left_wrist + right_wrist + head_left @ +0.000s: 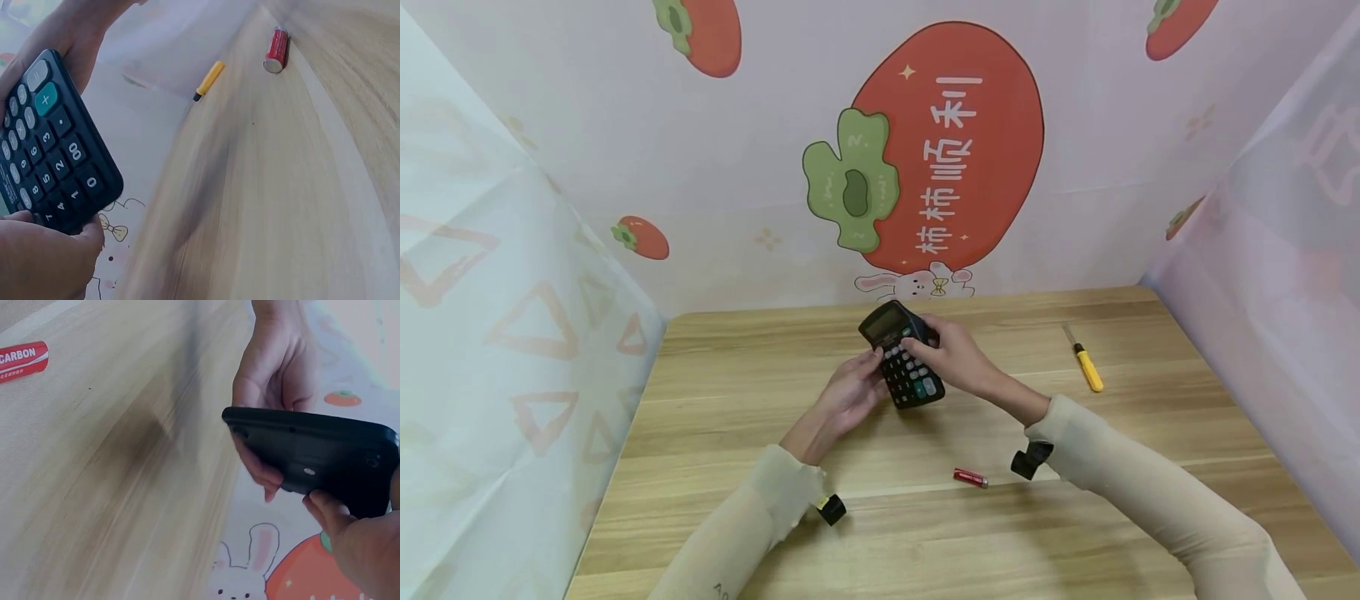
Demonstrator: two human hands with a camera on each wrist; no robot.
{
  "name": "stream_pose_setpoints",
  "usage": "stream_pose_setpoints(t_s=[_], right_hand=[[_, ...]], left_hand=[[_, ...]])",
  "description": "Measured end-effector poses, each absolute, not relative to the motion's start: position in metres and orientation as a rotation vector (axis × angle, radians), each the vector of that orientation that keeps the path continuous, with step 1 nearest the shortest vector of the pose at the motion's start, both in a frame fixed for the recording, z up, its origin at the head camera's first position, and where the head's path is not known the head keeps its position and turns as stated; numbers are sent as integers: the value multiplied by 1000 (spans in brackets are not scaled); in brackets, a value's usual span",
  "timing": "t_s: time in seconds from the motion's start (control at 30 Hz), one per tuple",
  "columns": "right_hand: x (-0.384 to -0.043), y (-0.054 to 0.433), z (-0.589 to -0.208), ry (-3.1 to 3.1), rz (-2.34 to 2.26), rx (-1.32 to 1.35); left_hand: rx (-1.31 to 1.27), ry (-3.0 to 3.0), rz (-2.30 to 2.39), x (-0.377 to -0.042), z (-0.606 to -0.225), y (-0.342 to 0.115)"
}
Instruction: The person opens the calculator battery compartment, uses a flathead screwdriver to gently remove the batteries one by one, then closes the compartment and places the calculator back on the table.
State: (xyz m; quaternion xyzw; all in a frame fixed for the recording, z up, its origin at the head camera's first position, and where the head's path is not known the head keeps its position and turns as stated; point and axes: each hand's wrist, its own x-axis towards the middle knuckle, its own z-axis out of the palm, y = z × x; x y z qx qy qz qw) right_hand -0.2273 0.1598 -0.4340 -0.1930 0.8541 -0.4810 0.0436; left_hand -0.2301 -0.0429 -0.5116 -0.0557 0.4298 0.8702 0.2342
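A black calculator (901, 354) is held up over the table between both hands, its keys and display facing the head camera. My left hand (852, 393) grips its left edge, thumb on the front and fingers behind. On the upper right side, my right hand (953, 354) holds it with the thumb over the keys. The dark back of the calculator (319, 453) shows in the right wrist view, with fingers of both hands against it. A red battery (971, 477) lies on the table below the hands.
A screwdriver with a yellow handle (1088, 369) lies at the right rear of the wooden table (737, 358). Behind the table stands a white backdrop (760, 167) with printed persimmons. White sheets hang on both sides.
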Motion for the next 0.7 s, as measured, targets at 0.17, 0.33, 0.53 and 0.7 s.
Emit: stream_pose_setpoints(t_s=[0.17, 0.33, 0.53, 0.7], right_hand=[[-230, 165, -437, 2525, -1554, -544], [-232, 169, -439, 2502, -1580, -461], [-234, 172, -442, 2472, -1615, -367], [-235, 173, -444, 2420, -1658, -328]], left_hand=[[-232, 1250, 2379, -231, -510, -48], [-275, 1313, 2383, -233, -510, -52], [-279, 1295, 2421, -234, -507, -55], [-323, 1308, 2429, -234, -503, -59]])
